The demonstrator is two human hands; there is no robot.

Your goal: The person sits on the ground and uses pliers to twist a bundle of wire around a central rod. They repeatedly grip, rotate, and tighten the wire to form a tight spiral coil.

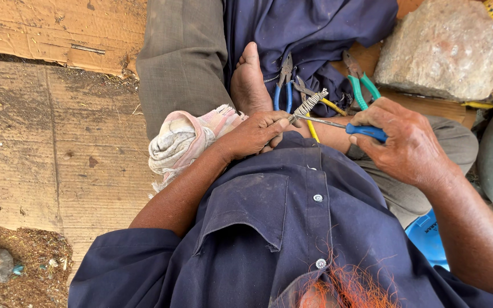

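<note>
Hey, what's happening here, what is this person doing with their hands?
A person sits cross-legged on cardboard. Their left hand pinches a small wire-wrapped piece, while the right hand holds a blue-handled tool whose thin metal tip meets it. Blue-handled pliers and green-handled pliers lie on the lap, with a bundled cloth by the left wrist.

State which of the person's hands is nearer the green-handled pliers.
Right. The right hand lies just below the green-handled pliers; the left hand is farther off, gripping a coiled wire spring.

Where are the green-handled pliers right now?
In the head view, upper right: the green-handled pliers lie just above the right hand, beside the large stone.
</note>
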